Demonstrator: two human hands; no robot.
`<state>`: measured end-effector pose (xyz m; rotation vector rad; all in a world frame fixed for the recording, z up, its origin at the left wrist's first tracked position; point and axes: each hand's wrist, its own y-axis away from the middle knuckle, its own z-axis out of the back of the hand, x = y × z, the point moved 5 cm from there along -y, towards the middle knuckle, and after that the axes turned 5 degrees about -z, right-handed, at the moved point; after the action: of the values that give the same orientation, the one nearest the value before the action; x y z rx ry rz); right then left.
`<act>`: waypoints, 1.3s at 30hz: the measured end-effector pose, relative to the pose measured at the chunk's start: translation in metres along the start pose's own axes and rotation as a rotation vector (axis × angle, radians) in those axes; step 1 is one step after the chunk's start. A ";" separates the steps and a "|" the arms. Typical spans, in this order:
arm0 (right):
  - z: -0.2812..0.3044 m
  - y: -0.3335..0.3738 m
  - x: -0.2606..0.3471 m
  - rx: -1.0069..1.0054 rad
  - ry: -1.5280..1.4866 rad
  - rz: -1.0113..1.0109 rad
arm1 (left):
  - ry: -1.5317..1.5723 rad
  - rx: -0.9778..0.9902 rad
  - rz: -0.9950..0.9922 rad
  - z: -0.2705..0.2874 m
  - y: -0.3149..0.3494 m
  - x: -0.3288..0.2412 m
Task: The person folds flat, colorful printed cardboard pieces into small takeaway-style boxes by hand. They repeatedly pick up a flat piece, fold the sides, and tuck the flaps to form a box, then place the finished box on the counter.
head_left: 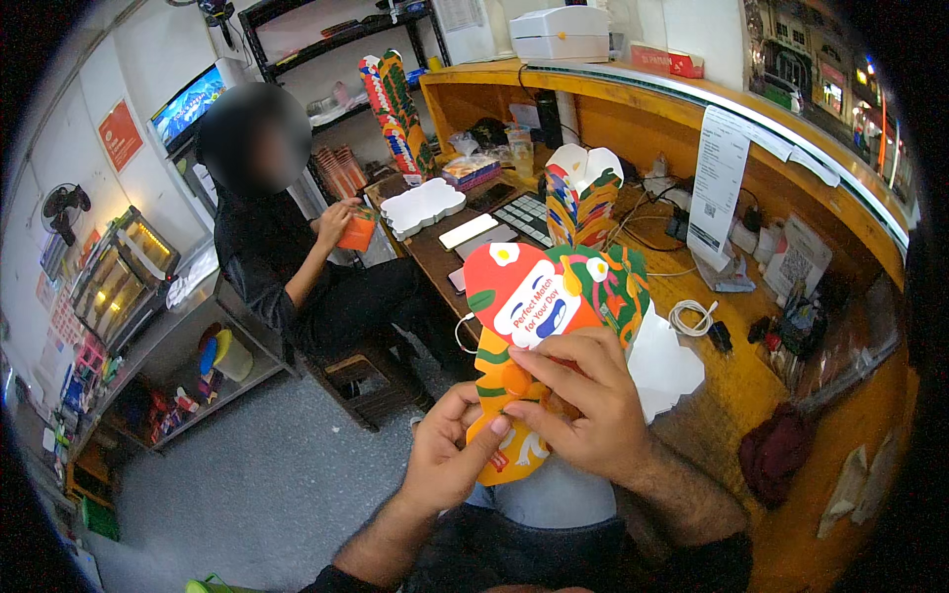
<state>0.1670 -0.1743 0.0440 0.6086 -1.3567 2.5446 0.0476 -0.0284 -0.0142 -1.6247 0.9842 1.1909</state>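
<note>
Above my lap I hold a printed cardboard carton piece (489, 296) in red, yellow and orange, with a curved top and a smiling-mouth print. My left hand (445, 450) pinches its lower edge between thumb and fingers. Across its middle, my right hand (588, 400) grips it, thumb tip close to the left thumb. Just behind it on the desk lie green patterned cardboard pieces (618, 287) and a white cardboard blank (667, 366), partly covered by the held piece and my right hand. Farther back stands a stack of nested colourful cartons (583, 212).
At the left a seated co-worker (287, 208) holds an orange carton piece (359, 229). On the desk (732, 395) are white blanks (422, 208), a keyboard (526, 215), a tall carton stack (395, 119), a coiled white cable (692, 316) and a hanging paper slip (717, 188).
</note>
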 end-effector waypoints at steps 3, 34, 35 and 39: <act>0.004 -0.001 0.001 -0.022 -0.021 0.026 | -0.032 0.004 -0.072 0.000 0.002 -0.001; 0.031 -0.011 0.002 -0.024 -0.112 0.156 | -0.268 -0.080 -0.366 -0.014 0.002 -0.044; 0.030 -0.010 0.004 -0.019 -0.123 0.174 | -0.285 -0.085 -0.356 -0.013 0.005 -0.045; 0.033 -0.005 0.011 -0.043 -0.078 0.284 | -0.610 -0.042 -0.523 -0.016 0.012 -0.070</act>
<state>0.1672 -0.1990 0.0689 0.5466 -1.6251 2.7254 0.0254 -0.0401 0.0535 -1.3031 0.1350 1.2181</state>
